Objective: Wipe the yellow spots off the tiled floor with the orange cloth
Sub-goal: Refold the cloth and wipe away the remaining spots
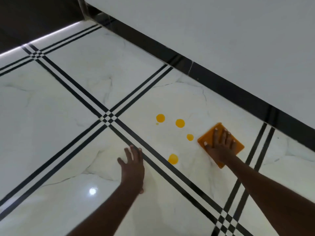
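Cloth (205,139), orange and folded flat, lies on the tiled floor (71,92) just right of the yellow spots (180,123), under the right hand (219,144), fingers spread wide and pressing. Left hand (133,165) braces flat, fingers relaxed. Sweep leftward with even pressure; the dark skirting (221,84) bounds the far side, open tile lies left.
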Tool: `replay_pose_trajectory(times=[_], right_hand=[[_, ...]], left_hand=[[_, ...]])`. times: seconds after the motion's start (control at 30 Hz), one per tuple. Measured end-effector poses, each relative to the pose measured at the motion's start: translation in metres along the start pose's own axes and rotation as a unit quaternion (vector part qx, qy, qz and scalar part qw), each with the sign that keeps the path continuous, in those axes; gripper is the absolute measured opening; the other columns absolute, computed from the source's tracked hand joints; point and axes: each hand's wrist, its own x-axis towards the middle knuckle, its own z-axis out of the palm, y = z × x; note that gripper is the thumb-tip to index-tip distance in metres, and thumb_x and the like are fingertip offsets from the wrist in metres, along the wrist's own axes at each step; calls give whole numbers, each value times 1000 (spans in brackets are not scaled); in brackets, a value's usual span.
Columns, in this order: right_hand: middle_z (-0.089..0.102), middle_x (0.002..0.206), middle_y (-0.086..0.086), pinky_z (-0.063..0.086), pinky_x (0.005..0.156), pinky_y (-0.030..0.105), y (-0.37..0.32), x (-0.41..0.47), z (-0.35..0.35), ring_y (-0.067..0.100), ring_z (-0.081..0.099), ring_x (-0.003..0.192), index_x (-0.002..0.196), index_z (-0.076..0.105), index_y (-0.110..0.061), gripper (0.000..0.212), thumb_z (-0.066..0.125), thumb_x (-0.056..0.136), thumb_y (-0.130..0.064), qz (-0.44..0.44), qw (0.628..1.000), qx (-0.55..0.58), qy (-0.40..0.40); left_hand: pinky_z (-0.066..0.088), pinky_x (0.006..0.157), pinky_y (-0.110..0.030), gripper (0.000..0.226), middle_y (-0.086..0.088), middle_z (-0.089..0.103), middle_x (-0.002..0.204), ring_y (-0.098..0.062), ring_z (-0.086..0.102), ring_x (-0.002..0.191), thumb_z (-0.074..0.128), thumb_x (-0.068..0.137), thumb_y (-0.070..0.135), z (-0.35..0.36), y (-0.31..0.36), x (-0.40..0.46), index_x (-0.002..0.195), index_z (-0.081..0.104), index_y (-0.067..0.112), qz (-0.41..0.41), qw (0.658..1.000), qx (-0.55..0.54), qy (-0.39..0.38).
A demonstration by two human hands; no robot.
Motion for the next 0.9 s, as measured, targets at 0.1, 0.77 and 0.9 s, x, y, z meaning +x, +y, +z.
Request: replay_pose_trajectory(times=[0.1, 0.77, 0.9], right_hand=[[-18, 169, 20, -1, 125, 63, -5, 3, -10, 41, -13, 157, 159, -23, -22, 100, 13, 86, -81, 8, 999, 16, -34], [22, 168, 20, 16, 121, 62, -37, -12, 26, 41, 21, 154, 164, 12, -27, 84, 16, 93, -72, -175, 982, 5, 67], [7, 170, 21, 6, 124, 63, -57, 31, -12, 42, 4, 156, 164, -2, -25, 93, 8, 85, -73, -83, 995, 20, 44]], left_hand=[[26, 111, -66, 157, -39, -14, 155, -54, -2, 147, 89, 55, 56, -2, -2, 1, 148, -20, -10, 6, 1000, -2, 8], [-4, 124, -47, 149, -3, -39, 158, -24, -31, 148, 62, 51, 91, 51, -53, 1, 155, -24, 27, 36, 970, -203, 128], [-3, 124, -47, 152, -6, -35, 159, -28, -27, 149, 63, 49, 90, 57, -51, -6, 154, -26, 26, -26, 958, -246, 146]])
